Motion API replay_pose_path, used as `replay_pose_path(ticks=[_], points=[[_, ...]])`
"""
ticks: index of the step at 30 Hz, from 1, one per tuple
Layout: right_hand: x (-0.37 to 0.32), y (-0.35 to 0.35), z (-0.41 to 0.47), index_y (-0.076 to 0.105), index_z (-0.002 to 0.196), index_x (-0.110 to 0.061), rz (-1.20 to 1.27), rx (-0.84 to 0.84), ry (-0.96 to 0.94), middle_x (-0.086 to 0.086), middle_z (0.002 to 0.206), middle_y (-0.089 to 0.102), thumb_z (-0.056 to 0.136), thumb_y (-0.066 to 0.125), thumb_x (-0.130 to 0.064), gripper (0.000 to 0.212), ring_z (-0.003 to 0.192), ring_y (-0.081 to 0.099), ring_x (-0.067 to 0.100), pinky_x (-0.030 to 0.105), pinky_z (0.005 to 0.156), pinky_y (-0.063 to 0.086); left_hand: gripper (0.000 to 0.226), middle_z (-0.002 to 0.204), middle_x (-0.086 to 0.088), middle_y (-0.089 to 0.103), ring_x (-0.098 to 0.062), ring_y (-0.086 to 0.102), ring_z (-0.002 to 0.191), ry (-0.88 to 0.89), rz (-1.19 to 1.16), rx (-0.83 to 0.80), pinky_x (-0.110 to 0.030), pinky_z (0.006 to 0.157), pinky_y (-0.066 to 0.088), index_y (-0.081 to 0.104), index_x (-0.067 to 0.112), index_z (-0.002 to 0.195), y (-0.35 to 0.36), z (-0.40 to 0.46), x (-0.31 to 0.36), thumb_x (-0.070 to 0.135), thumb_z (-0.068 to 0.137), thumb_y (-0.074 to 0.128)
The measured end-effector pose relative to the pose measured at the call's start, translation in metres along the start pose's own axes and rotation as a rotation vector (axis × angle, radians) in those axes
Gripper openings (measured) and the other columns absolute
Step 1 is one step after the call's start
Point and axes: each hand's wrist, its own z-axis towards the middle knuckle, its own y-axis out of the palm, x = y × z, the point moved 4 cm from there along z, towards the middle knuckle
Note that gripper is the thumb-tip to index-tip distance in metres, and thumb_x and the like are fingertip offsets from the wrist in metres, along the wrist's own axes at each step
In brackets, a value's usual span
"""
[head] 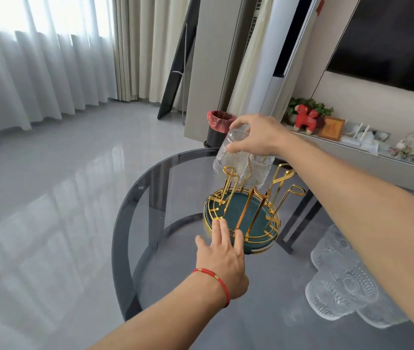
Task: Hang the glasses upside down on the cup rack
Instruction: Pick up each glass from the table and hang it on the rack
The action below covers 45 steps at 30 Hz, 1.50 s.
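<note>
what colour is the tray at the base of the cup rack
Dark teal-green tray, ringed by gold wire; head view.

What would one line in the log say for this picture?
right hand: holds upside-down glass over cup rack | left hand: fingers steady rack rim | spare glasses: on table

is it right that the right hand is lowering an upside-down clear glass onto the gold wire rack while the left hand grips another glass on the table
Not quite. In the head view the left hand holds no glass: its straight fingers rest on the rim of the gold wire cup rack with the dark green base. The rest stands: the right hand holds an upside-down clear ribbed glass over the rack on the round smoked-glass table.
</note>
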Motion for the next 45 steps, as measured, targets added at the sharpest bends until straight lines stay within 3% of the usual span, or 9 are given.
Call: replay_pose_path(ticks=[8, 14, 19, 23, 28, 30, 33, 39, 45], points=[[0.004, 0.018, 0.012, 0.062, 0.132, -0.034, -0.067, -0.151, 0.011, 0.004, 0.133, 0.06, 0.068, 0.093, -0.042, 0.072, 0.109, 0.055, 0.024, 0.034, 0.082, 0.044, 0.088, 0.168, -0.028, -0.012, -0.047, -0.013, 0.155, -0.019, 0.0, -0.015, -0.069, 0.12, 0.02, -0.003, 0.012, 0.162, -0.001, 0.001, 0.003, 0.046, 0.099, 0.049], [0.004, 0.028, 0.012, 0.055, 0.137, -0.043, -0.231, -0.2, 0.01, 0.007, 0.141, 0.057, 0.073, 0.089, -0.043, 0.072, 0.125, 0.056, 0.035, 0.057, 0.1, 0.051, 0.086, 0.168, -0.029, -0.012, -0.048, -0.012, 0.155, -0.028, 0.021, -0.02, -0.069, 0.12, 0.021, -0.003, 0.012, 0.162, -0.001, 0.001, 0.005, 0.046, 0.099, 0.047], [0.002, 0.026, 0.005, 0.044, 0.151, -0.045, -0.354, -0.217, -0.054, 0.005, 0.152, 0.054, 0.084, 0.079, -0.048, 0.076, 0.135, 0.052, 0.035, 0.054, 0.103, 0.047, 0.087, 0.168, -0.028, -0.01, -0.048, -0.011, 0.155, -0.024, 0.026, 0.0, -0.069, 0.119, 0.023, -0.002, 0.013, 0.162, 0.0, 0.001, 0.005, 0.047, 0.099, 0.047], [0.002, 0.018, -0.022, 0.044, 0.153, -0.039, -0.425, -0.083, -0.139, 0.003, 0.149, 0.059, 0.092, 0.068, -0.049, 0.066, 0.138, 0.051, 0.031, 0.054, 0.106, 0.041, 0.092, 0.168, -0.028, -0.006, -0.047, -0.006, 0.156, -0.021, 0.012, 0.039, -0.065, 0.116, 0.031, 0.002, 0.012, 0.161, 0.0, 0.001, 0.006, 0.055, 0.095, 0.05], [0.02, 0.005, -0.086, 0.046, 0.153, -0.023, -0.199, 0.102, -0.179, 0.004, 0.154, 0.05, 0.097, 0.062, -0.035, 0.059, 0.143, 0.041, 0.024, 0.049, 0.115, 0.037, 0.083, 0.164, -0.025, 0.017, -0.045, 0.017, 0.152, -0.073, -0.012, 0.106, -0.051, 0.1, 0.047, 0.023, 0.009, 0.155, -0.007, -0.005, 0.01, 0.056, 0.093, 0.052], [0.033, -0.001, -0.12, 0.049, 0.15, -0.018, -0.132, 0.219, -0.184, 0.004, 0.152, 0.051, 0.097, 0.062, -0.029, 0.056, 0.141, 0.043, 0.024, 0.046, 0.115, 0.037, 0.066, 0.143, -0.019, 0.04, -0.039, 0.04, 0.132, -0.097, 0.016, 0.166, -0.043, 0.083, 0.048, 0.041, 0.009, 0.14, -0.013, -0.01, 0.017, 0.054, 0.093, 0.052], [0.059, -0.008, -0.174, 0.062, 0.134, -0.016, -0.014, 0.375, -0.146, 0.001, 0.134, 0.064, 0.095, 0.064, -0.02, 0.039, 0.125, 0.054, 0.022, 0.037, 0.107, 0.041, 0.043, 0.114, -0.008, 0.05, -0.029, 0.05, 0.107, -0.045, -0.007, 0.325, -0.038, 0.074, 0.044, 0.055, 0.014, 0.116, -0.024, -0.021, 0.036, 0.049, 0.092, 0.05], [0.125, 0.0, -0.268, 0.071, 0.107, -0.02, 0.177, 0.548, 0.123, -0.009, 0.094, 0.074, 0.09, 0.067, -0.01, 0.02, 0.097, 0.065, 0.016, 0.029, 0.09, 0.046, 0.062, 0.13, 0.005, 0.049, -0.013, 0.046, 0.123, 0.366, -0.578, 0.358, -0.027, 0.103, 0.044, 0.045, 0.024, 0.141, -0.024, -0.028, 0.09, 0.049, 0.087, 0.066], [0.152, 0.031, -0.306, 0.057, 0.116, -0.03, 0.19, 0.511, 0.306, -0.017, 0.096, 0.067, 0.09, 0.065, -0.025, 0.027, 0.106, 0.051, 0.011, 0.026, 0.084, 0.035, 0.097, 0.138, 0.013, 0.039, -0.003, 0.041, 0.126, 0.385, -0.866, 0.378, -0.018, 0.106, 0.039, 0.026, 0.029, 0.153, -0.012, -0.019, 0.135, 0.047, 0.075, 0.079]])
